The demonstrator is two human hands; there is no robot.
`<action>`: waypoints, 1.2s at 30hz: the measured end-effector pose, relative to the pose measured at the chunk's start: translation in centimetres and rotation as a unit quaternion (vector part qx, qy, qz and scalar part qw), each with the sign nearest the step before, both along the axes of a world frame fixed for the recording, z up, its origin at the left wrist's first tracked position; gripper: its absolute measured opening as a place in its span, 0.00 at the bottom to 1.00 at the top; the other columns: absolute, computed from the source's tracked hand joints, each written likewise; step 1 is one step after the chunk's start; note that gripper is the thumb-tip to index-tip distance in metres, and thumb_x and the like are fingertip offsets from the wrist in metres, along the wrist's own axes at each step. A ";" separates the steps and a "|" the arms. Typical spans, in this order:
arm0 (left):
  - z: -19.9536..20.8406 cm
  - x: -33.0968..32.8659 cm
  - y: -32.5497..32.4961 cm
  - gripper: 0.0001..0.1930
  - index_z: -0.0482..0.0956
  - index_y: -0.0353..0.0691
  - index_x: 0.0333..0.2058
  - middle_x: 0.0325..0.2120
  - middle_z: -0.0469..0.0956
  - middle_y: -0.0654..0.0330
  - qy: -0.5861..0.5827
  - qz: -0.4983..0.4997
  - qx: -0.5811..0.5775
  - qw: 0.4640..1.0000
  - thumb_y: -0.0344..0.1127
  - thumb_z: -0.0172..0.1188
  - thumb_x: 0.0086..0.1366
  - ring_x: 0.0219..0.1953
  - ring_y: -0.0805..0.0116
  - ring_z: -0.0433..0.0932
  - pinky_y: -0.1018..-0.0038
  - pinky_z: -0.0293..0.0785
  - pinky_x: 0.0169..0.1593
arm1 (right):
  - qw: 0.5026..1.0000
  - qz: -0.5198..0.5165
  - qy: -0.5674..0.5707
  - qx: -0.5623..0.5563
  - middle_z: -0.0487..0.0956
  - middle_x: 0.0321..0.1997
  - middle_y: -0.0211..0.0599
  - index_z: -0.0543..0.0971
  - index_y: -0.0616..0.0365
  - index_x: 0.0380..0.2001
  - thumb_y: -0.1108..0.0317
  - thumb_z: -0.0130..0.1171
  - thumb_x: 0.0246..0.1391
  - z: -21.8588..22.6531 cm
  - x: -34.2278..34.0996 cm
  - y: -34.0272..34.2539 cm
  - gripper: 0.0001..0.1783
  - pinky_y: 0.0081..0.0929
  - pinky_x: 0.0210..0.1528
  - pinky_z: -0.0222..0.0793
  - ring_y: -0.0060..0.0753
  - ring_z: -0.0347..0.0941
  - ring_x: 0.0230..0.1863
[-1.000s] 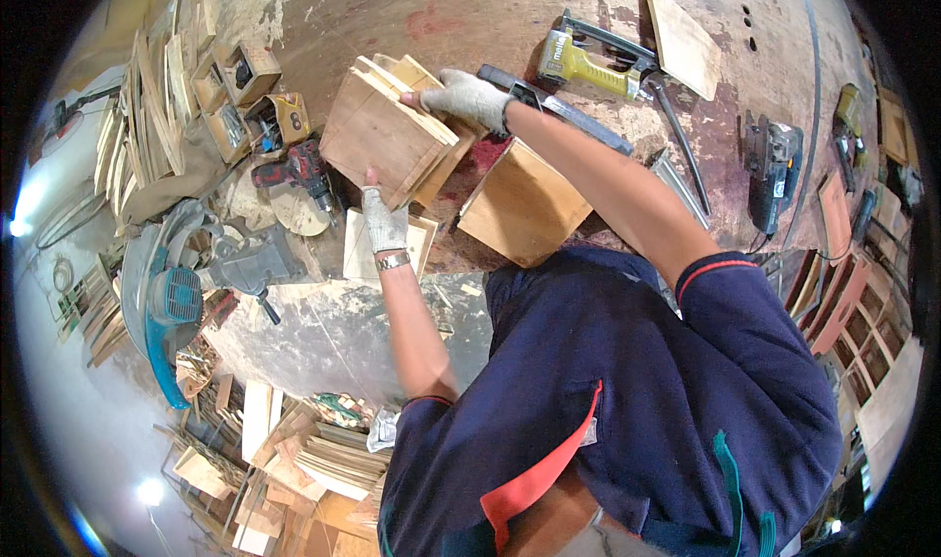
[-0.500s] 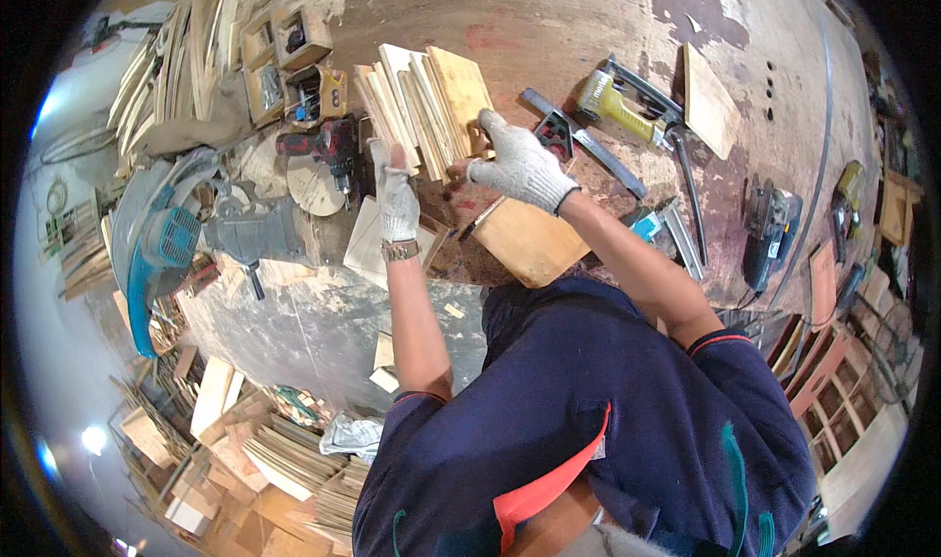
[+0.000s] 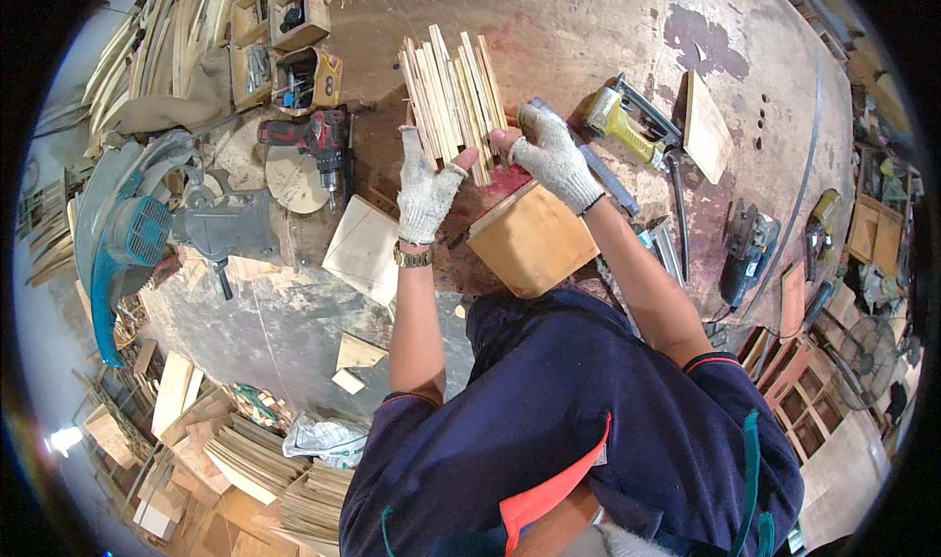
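1. A bundle of thin wooden boards (image 3: 451, 96) is standing on edge on the workbench (image 3: 578, 27), between the gloved hands and beyond a tan wooden panel (image 3: 537, 243).
2. The left hand (image 3: 427, 189) is spreading its thumb and fingers around the bundle's near-left corner; whether it is clamping, I cannot tell.
3. The right hand (image 3: 561, 160) is holding its thumb and fingers apart at the near-right corner.
4. Judging by this pose, the person is squaring up the uneven boards.
5. The next move is probably calling for even pressure from both sides.
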State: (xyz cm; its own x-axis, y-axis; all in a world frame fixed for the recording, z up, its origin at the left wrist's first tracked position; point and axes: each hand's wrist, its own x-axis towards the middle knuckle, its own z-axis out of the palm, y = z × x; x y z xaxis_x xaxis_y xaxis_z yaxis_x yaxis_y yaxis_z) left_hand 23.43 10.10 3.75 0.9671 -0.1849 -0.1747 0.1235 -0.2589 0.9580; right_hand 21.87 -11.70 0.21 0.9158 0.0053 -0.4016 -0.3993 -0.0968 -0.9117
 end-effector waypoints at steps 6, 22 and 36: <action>-1.2 -0.1 0.6 0.58 0.52 0.36 0.79 0.70 0.72 0.44 0.014 -0.001 -0.022 1.000 0.49 0.81 0.61 0.68 0.54 0.77 0.60 0.74 0.69 | 0.999 -0.009 0.016 0.026 0.85 0.54 0.47 0.77 0.71 0.62 0.53 0.76 0.64 0.1 0.0 0.0 0.36 0.30 0.52 0.81 0.28 0.83 0.50; -0.5 0.2 0.6 0.64 0.49 0.37 0.80 0.70 0.72 0.45 0.037 0.002 -0.024 0.999 0.52 0.84 0.57 0.69 0.55 0.76 0.59 0.73 0.71 | 0.999 -0.020 0.005 0.045 0.83 0.61 0.51 0.79 0.68 0.61 0.64 0.75 0.63 1.6 0.4 0.1 0.29 0.35 0.61 0.79 0.37 0.81 0.61; -0.9 0.5 0.5 0.61 0.51 0.37 0.79 0.70 0.71 0.45 0.016 -0.007 -0.050 0.999 0.51 0.83 0.58 0.68 0.55 0.76 0.59 0.74 0.70 | 0.999 -0.020 0.005 0.028 0.83 0.62 0.53 0.77 0.70 0.64 0.58 0.77 0.63 0.4 0.2 0.0 0.35 0.34 0.57 0.82 0.36 0.84 0.55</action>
State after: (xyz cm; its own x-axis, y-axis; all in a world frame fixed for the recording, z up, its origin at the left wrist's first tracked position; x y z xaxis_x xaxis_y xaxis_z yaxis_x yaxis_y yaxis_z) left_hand 23.93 10.62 2.89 0.9588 -0.2159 -0.1848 0.1512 -0.1630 0.9750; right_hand 22.07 -11.72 0.57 0.9116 -0.0083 -0.4110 -0.4111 -0.0301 -0.9111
